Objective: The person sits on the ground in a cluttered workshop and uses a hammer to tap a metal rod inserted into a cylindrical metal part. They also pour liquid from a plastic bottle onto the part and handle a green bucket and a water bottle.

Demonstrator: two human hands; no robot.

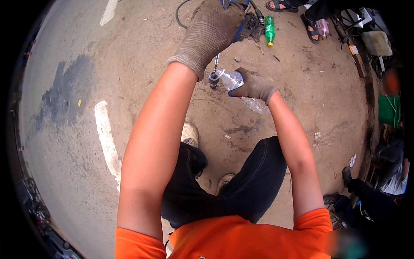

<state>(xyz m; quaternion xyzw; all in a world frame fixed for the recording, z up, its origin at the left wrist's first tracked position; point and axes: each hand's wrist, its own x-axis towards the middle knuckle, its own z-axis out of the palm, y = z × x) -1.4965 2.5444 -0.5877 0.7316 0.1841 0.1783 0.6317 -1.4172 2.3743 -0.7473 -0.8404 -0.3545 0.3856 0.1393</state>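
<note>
My left hand [211,32], in a brown knit glove, is closed on a blue-and-dark tool [238,30] at the top of the view. A thin metal shaft [216,60] runs down from it to a dark round metal end [213,80] at the pavement. My right hand [253,85], also gloved, grips a clear plastic bottle [254,104], tilted with its neck beside the shaft's lower end. Whether liquid is coming out of the bottle, I cannot tell.
A green bottle [269,32] lies near tangled dark material [252,26] and a cable [179,17]. Another person's sandalled feet [311,30] are at upper right. Clutter, a pale jerrycan [375,43], a green container [388,112] and seated people [364,194] line the right side.
</note>
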